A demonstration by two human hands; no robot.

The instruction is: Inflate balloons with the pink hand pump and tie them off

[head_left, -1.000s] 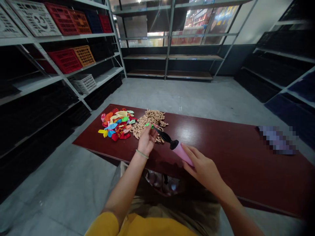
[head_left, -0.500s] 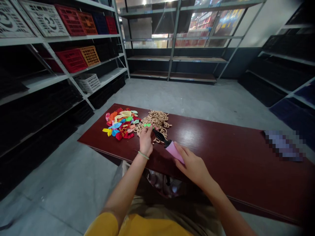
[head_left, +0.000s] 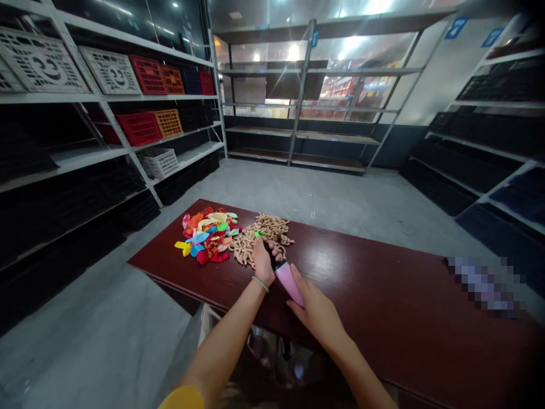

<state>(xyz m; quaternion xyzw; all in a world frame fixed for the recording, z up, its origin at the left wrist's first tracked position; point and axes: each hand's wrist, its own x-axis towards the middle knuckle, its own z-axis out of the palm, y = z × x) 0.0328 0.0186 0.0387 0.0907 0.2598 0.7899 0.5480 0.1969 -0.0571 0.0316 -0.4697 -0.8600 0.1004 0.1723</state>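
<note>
My right hand is closed around the pink handle of a slim tool with a black front part. Its exact kind is unclear. My left hand, with a pale green band at the wrist, is wrapped round the black part. A small bright green piece shows at the left fingertips; whether it is attached to the tool is unclear. Just beyond lies a pile of beige, curled, rope-like pieces. Left of it is a heap of colourful soft pieces, in red, yellow, blue, orange and green.
The dark red table runs across in front of me. A blurred purple item lies at its right end. Shelving with red crates and white crates stands at left. More racks stand behind and at right.
The view has tilted up. My left hand has slid along the black part toward the pink handle, its fingers now wrapped round it. The handle points more steeply toward me.
</note>
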